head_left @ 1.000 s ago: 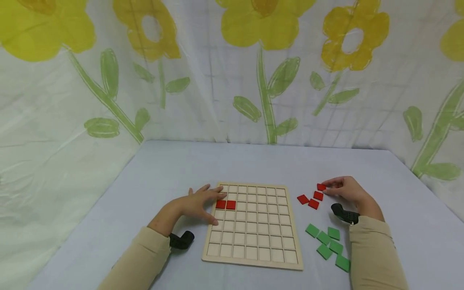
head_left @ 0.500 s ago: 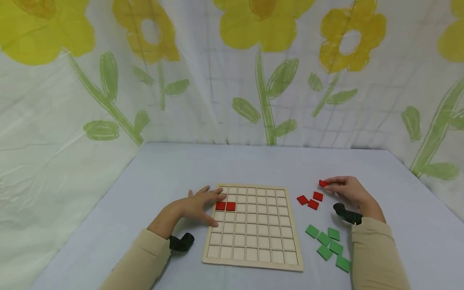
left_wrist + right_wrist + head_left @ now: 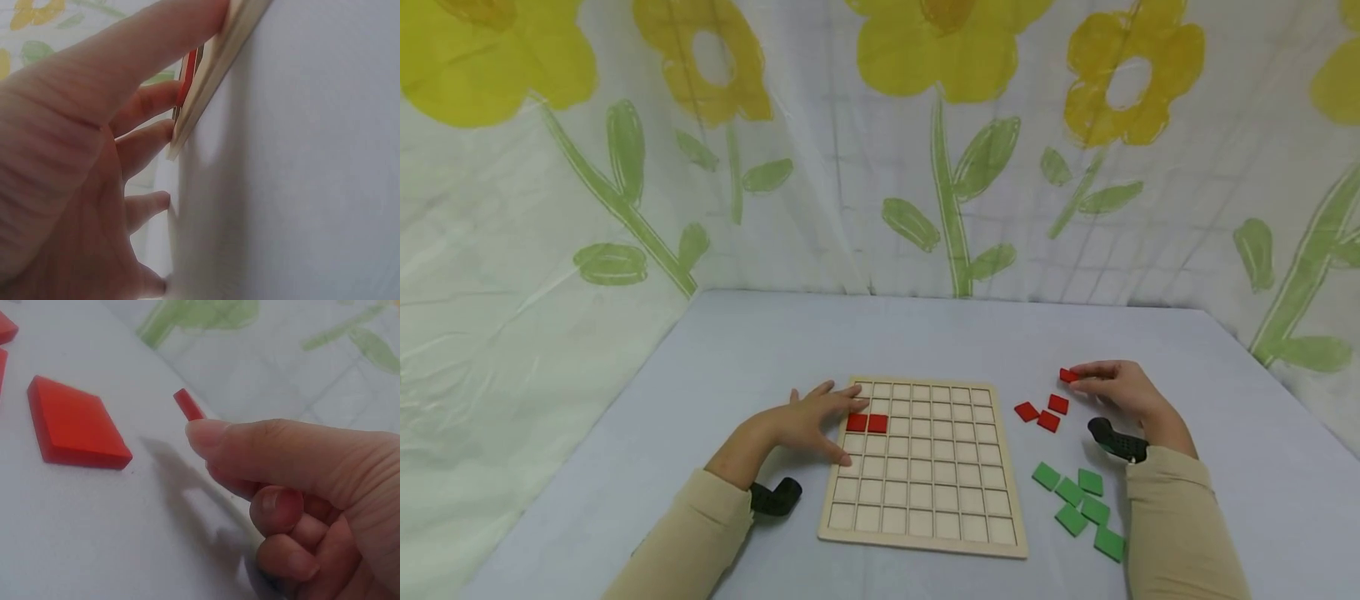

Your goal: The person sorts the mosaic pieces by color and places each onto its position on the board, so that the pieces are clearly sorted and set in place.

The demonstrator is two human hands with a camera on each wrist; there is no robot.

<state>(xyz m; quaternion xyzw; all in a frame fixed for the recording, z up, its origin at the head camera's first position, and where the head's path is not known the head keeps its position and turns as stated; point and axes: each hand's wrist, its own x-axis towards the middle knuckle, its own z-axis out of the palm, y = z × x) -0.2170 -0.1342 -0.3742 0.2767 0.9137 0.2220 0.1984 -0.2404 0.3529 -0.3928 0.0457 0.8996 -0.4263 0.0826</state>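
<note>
My right hand [image 3: 1123,392] pinches a red square tile [image 3: 1067,376] between thumb and fingers. In the right wrist view that tile [image 3: 189,405] is held clear of the table, most of it hidden by the thumb. Three more red tiles [image 3: 1048,421] lie just left of this hand. My left hand [image 3: 808,425] rests with spread fingers on the left edge of a wooden grid board [image 3: 921,546]. Two red tiles [image 3: 877,423] sit side by side in the board's left cells, beside the left fingers. In the left wrist view the thumb touches the board's edge [image 3: 215,69].
Several green square tiles [image 3: 1071,520] lie in a loose group right of the board, near the right sleeve [image 3: 1180,517]. A pale cloth covers the table [image 3: 775,333]. Behind it hangs a flower-printed curtain [image 3: 820,167].
My right hand has lifted the red tile off the table and slightly away from the other red tiles. The left hand and the board have stayed in place.
</note>
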